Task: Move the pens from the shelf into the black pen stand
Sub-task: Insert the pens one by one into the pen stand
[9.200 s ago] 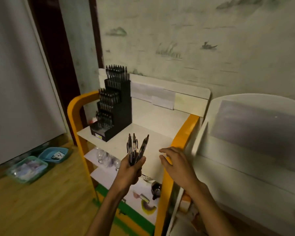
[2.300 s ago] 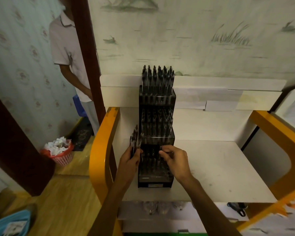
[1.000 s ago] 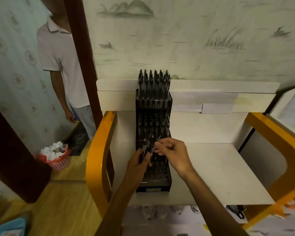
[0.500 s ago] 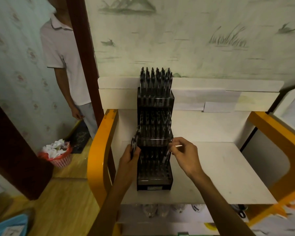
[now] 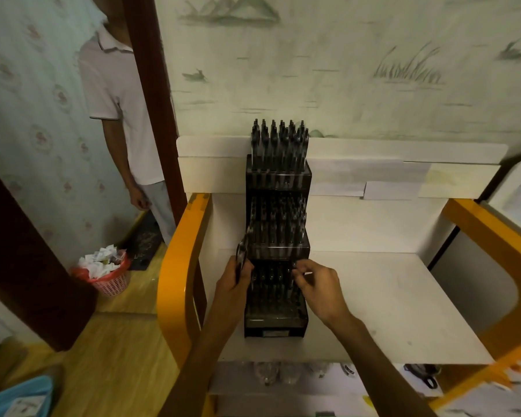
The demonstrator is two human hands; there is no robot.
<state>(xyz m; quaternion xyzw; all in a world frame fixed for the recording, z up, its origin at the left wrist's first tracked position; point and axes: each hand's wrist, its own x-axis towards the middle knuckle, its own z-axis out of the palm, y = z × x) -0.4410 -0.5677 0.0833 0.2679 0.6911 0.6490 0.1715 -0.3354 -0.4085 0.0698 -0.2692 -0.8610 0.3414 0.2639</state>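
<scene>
Pens [image 5: 242, 253] stand bunched upright in the left hand [image 5: 232, 283], fingers curled round them, just beside the left edge of the black pen stand [image 5: 276, 320] on the white shelf [image 5: 388, 302]. The right hand [image 5: 319, 285] pinches one pen [image 5: 292, 266] at the stand's lowest tier, right side.

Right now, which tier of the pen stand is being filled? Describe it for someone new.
On the white shelf between orange side rails stands a stepped black pen stand. The lowest front tier, between both hands, is still partly empty; the tiers behind are packed with pens.
</scene>
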